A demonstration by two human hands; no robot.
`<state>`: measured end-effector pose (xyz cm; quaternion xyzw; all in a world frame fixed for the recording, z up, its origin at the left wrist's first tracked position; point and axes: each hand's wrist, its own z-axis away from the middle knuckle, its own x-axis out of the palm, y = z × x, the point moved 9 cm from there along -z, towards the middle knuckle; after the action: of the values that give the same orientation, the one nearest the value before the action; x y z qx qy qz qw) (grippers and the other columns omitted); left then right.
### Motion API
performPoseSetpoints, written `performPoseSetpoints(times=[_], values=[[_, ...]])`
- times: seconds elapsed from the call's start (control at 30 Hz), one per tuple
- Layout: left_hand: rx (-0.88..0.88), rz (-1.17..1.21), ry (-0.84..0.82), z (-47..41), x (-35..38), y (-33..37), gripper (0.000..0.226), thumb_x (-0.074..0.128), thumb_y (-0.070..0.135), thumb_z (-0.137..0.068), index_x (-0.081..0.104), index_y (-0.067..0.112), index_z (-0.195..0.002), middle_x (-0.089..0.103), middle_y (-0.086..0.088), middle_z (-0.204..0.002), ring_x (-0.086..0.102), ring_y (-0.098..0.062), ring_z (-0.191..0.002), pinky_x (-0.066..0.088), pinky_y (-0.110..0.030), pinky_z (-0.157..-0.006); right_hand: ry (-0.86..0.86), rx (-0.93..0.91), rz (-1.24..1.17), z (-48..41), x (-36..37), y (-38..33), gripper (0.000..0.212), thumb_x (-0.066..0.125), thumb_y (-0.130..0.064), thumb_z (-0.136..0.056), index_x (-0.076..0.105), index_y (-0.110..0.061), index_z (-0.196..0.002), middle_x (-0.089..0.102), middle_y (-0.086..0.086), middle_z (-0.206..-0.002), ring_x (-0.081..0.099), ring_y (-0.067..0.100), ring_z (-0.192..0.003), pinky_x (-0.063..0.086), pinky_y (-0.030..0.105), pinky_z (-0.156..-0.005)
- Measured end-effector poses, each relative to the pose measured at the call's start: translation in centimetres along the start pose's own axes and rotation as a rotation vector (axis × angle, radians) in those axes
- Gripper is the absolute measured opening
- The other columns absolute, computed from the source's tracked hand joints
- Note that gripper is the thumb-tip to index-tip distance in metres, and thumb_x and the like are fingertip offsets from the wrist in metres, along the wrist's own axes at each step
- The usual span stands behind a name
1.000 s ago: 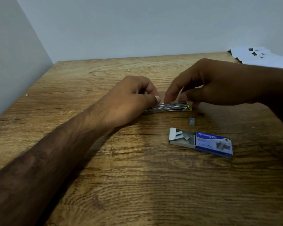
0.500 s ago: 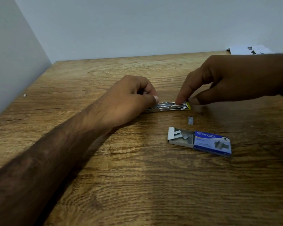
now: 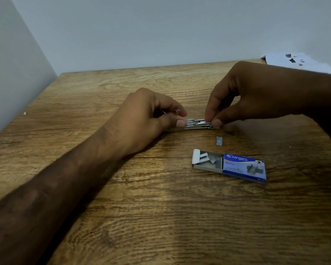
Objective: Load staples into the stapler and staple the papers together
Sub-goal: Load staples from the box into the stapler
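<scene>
Loading staples: a left hand point(image 3: 147, 119) curls round the left end of a slim metal stapler point(image 3: 196, 124) lying on a wooden desk point(image 3: 161, 217). A right hand point(image 3: 256, 94) pinches its right end between thumb and forefinger — whether staples sit under those fingertips cannot be told. To do this well, steady the stapler's body, lay the staples flat in the channel, legs down, then close gently. Just in front of the stapler lies a loose strip point(image 3: 219, 140). Nearer than that is a half-open box point(image 3: 243, 167) holding more, its blue sleeve reading "kangaro" — smaller print is unreadable. The papers point(image 3: 304, 63) wait well behind the stapler, to its right.
</scene>
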<state>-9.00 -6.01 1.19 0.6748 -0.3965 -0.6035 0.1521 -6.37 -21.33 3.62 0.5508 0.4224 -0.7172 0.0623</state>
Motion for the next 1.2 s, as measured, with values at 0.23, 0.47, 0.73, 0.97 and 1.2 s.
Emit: performPoseSetpoints(times=[0.23, 0.47, 0.73, 0.97, 1.2], values=[[0.169, -0.371, 0.001, 0.6, 1.2, 2.8, 0.034, 0.056, 0.029, -0.101, 0.066, 0.022, -0.133, 0.064, -0.002, -0.105, 0.061, -0.020, -0.100, 0.051, -0.039, -0.084, 0.011, -0.010, -0.025, -0.2, -0.1, 0.6, 0.012, 0.083, -0.016, -0.079, 0.081, -0.028, -0.080, 0.078, -0.009, -0.075, 0.073, 0.010, -0.072, 0.056, 0.017, -0.053], [0.127, -0.461, 0.024, 0.7, 1.6, 3.1, 0.036, 0.050, 0.032, -0.103, 0.064, 0.023, -0.134, 0.062, -0.003, -0.112, 0.057, -0.019, -0.107, 0.048, -0.036, -0.089, 0.020, -0.001, 0.018, -0.2, -0.1, 0.1, 0.015, 0.082, -0.014, -0.080, 0.081, -0.029, -0.079, 0.077, -0.014, -0.072, 0.072, 0.004, -0.067, 0.060, 0.022, -0.059], [0.073, -0.400, 0.023, 0.4, 1.6, 2.9, 0.027, 0.055, 0.030, -0.101, 0.073, 0.021, -0.120, 0.065, 0.000, -0.107, 0.058, -0.018, -0.106, 0.049, -0.041, -0.091, 0.059, 0.024, 0.084, -0.1, -0.2, -0.2, 0.017, 0.084, -0.017, -0.076, 0.081, -0.033, -0.076, 0.074, -0.023, -0.069, 0.069, -0.007, -0.070, 0.047, 0.019, -0.070], [0.056, -0.460, 0.015, 0.1, 1.8, 3.0, 0.028, 0.054, 0.031, -0.102, 0.074, 0.020, -0.118, 0.064, 0.000, -0.106, 0.058, -0.018, -0.103, 0.043, -0.029, -0.079, 0.054, 0.029, 0.098, 0.0, -0.2, -0.4, 0.014, 0.084, -0.020, -0.076, 0.081, -0.033, -0.076, 0.074, -0.024, -0.070, 0.069, -0.007, -0.073, 0.046, 0.016, -0.069], [0.087, -0.565, -0.089, 0.0, 2.9, 3.0, 0.034, 0.049, 0.038, -0.102, 0.068, 0.030, -0.128, 0.051, 0.005, -0.106, 0.046, -0.012, -0.103, 0.035, -0.028, -0.078, 0.055, 0.029, 0.081, 0.1, -0.2, -0.5, 0.014, 0.085, -0.020, -0.076, 0.081, -0.034, -0.076, 0.075, -0.023, -0.070, 0.069, -0.008, -0.072, 0.048, 0.019, -0.070]])
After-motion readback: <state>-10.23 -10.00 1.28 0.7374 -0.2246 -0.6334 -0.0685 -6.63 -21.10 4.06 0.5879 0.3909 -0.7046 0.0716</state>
